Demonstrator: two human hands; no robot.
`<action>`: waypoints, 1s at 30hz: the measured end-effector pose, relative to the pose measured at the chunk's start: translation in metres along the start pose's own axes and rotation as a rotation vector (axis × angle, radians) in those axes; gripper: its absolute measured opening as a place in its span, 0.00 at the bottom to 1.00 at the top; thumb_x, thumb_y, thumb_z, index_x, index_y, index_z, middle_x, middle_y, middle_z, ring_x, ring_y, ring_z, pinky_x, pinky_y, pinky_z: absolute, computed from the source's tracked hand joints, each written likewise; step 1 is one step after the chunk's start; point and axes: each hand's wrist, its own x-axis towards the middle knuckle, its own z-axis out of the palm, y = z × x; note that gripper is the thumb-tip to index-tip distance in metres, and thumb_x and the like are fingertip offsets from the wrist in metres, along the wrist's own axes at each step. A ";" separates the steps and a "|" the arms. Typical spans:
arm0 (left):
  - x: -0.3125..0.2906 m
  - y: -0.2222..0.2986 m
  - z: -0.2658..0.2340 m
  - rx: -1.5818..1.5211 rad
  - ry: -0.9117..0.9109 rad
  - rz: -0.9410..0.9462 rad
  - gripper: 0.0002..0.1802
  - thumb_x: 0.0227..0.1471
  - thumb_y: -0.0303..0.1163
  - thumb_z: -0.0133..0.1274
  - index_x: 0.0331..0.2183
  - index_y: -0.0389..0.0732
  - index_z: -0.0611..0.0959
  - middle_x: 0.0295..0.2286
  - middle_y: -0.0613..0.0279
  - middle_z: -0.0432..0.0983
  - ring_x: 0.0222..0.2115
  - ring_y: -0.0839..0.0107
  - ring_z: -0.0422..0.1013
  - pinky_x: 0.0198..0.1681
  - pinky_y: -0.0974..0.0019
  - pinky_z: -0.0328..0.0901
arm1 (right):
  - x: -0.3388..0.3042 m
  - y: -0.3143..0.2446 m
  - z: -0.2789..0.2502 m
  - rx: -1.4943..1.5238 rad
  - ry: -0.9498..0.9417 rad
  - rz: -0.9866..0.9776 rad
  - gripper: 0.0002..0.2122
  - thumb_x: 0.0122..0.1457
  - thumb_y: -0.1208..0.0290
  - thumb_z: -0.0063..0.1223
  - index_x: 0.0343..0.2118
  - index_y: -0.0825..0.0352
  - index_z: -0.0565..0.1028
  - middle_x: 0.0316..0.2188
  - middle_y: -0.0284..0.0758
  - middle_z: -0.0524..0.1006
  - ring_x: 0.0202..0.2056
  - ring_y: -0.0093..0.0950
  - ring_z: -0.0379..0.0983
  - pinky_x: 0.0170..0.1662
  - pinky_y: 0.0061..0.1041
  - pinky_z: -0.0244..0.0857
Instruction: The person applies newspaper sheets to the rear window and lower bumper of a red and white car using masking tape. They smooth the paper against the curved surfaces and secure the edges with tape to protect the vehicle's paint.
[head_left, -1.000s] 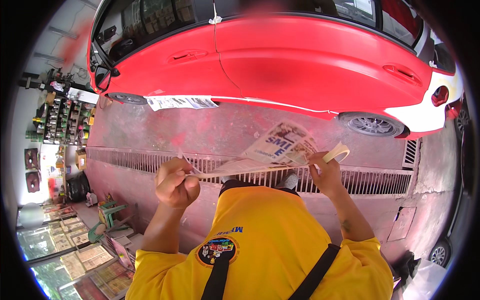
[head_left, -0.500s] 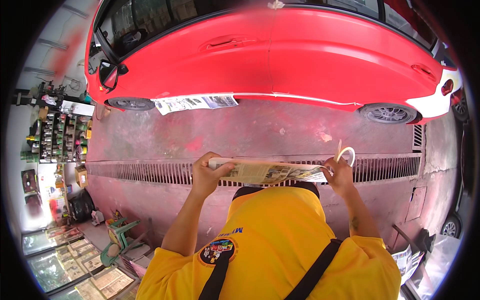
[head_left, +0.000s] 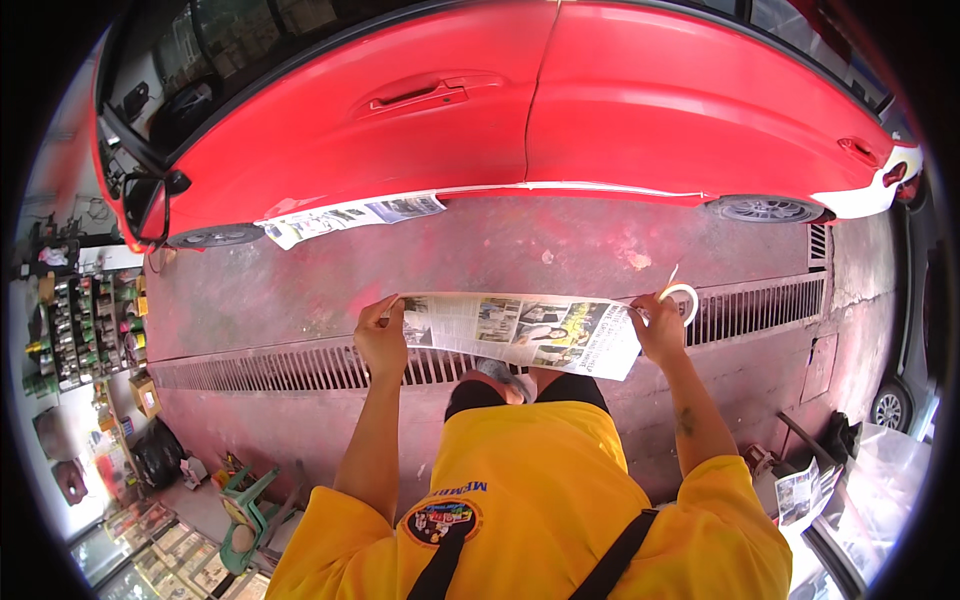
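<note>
A sheet of newspaper [head_left: 525, 332] stretches between my two hands in front of my body, its printed side showing and its lower edge hanging. My left hand [head_left: 381, 338] pinches the left top corner. At the right end, my right hand [head_left: 660, 328] grips the paper's upper corner, with a roll of pale masking tape [head_left: 690, 303] hanging at its fingers. Beyond my hands stands a red car [head_left: 480, 110], side on. Another newspaper piece [head_left: 350, 215] is fixed along the lower edge of its door, and a white strip [head_left: 600, 188] runs rightward along the sill.
A floor drain grate [head_left: 270, 372] crosses the concrete beneath my hands. Shelves of cans [head_left: 90, 330] stand at the left, with a green chair [head_left: 243, 515] nearer me. At the lower right, newspaper [head_left: 800, 495] hangs on a stand beside clear plastic sheeting.
The newspaper has tipped, so more of its printed face shows and its lower edge hangs further down. I have moved closer to the car, which fills more of the view.
</note>
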 end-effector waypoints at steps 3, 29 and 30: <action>0.048 -0.046 0.046 -0.304 -0.064 -0.110 0.09 0.60 0.26 0.65 0.43 0.34 0.88 0.32 0.65 0.83 0.29 0.81 0.74 0.33 0.73 0.68 | 0.054 0.018 0.038 0.197 0.027 0.043 0.09 0.60 0.63 0.67 0.37 0.63 0.84 0.33 0.41 0.81 0.38 0.42 0.79 0.42 0.40 0.73; 0.385 -0.360 0.386 -0.620 -0.232 -0.227 0.14 0.59 0.36 0.68 0.42 0.37 0.87 0.33 0.64 0.84 0.30 0.72 0.81 0.32 0.70 0.74 | 0.410 0.223 0.422 0.886 0.337 0.262 0.09 0.64 0.61 0.68 0.41 0.59 0.84 0.28 0.21 0.80 0.25 0.12 0.70 0.29 0.18 0.60; 0.384 -0.364 0.384 -0.617 -0.195 -0.232 0.14 0.59 0.35 0.69 0.42 0.38 0.87 0.33 0.64 0.84 0.30 0.72 0.80 0.31 0.70 0.74 | 0.412 0.212 0.421 0.902 0.330 0.255 0.08 0.65 0.61 0.68 0.41 0.58 0.84 0.29 0.21 0.80 0.25 0.12 0.67 0.30 0.17 0.60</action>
